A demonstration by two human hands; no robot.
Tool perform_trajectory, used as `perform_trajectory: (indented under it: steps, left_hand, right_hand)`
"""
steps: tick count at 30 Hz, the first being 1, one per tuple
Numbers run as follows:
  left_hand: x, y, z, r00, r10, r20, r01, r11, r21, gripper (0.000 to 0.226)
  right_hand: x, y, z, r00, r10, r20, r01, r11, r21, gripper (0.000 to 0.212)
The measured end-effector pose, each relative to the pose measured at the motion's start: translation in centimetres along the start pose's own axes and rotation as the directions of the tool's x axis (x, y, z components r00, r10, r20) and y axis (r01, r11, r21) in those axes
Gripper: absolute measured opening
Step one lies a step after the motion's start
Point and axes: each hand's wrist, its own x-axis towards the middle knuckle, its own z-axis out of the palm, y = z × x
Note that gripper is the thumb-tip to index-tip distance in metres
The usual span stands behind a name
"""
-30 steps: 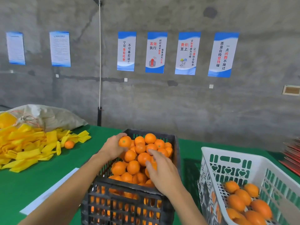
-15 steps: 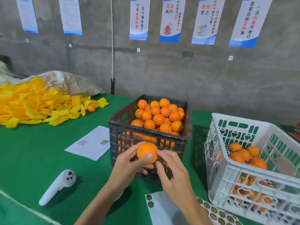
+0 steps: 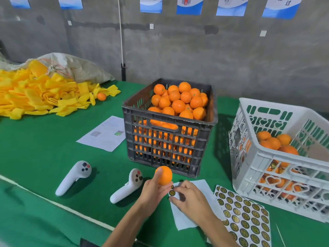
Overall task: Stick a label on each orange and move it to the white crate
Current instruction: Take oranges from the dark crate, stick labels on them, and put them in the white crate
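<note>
Here the left hand [image 3: 153, 190] grips one orange [image 3: 164, 175] from below, with the thumb lying up its left side, and holds it above the green tabletop [image 3: 41, 154], just in front of the dark crate [image 3: 167, 139] full of oranges. The right hand [image 3: 188, 198] pinches a small round label [image 3: 172, 193] between thumb and fingertips, just under the orange and very near to it; I cannot tell if they touch. Below this hand lies a white sheet [image 3: 183, 221], and beside it the label sheet [image 3: 245, 214] with many round stickers. The white crate [image 3: 284, 168] stands at the right with some oranges inside. Two white controllers [image 3: 73, 177] lie at the left of the hands.
</note>
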Motion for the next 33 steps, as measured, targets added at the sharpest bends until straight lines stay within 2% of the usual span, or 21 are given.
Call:
perform_trajectory:
  steps: [6, 13, 17, 24, 30, 33]
  left_hand:
    - [0.8, 0.3, -0.7, 0.995, -0.082, 0.048, 0.088, 0.986, -0.142, 0.087]
    - [1.7, -0.1, -1.1, 0.993, -0.101, 0.053, 0.111, 0.967, -0.228, 0.085]
    - [2.1, -0.3, -1.3, 0.993, -0.103, 0.054, 0.113, 0.966, -0.232, 0.081]
    - [2.2, -0.4, -1.3, 0.996, -0.084, 0.034, 0.09, 0.971, -0.223, 0.083]
    - [1.9, -0.5, -1.1, 0.998, -0.06, 0.025, 0.064, 0.972, -0.226, 0.086]
    - [1.7, -0.5, -1.0, 0.998, -0.057, 0.022, 0.061, 0.973, -0.224, 0.085]
  right_hand:
    - [1.4, 0.9, 0.5, 0.994, -0.104, 0.019, 0.105, 0.986, -0.133, 0.052]
    - [1.9, 1.9, 0.9, 0.966, -0.255, -0.048, 0.249, 0.963, -0.102, 0.037]
    - [1.9, 2.0, 1.1, 0.974, -0.183, -0.133, 0.196, 0.976, 0.095, 0.024]
    - [2.3, 2.1, 0.6, 0.997, -0.063, -0.05, 0.077, 0.926, 0.369, 0.015]
    - [2.7, 2.1, 0.3, 0.998, -0.056, -0.028, 0.062, 0.92, 0.387, 0.008]
    - [2.4, 2.3, 0.6, 0.994, -0.092, -0.053, 0.104, 0.945, 0.31, 0.009]
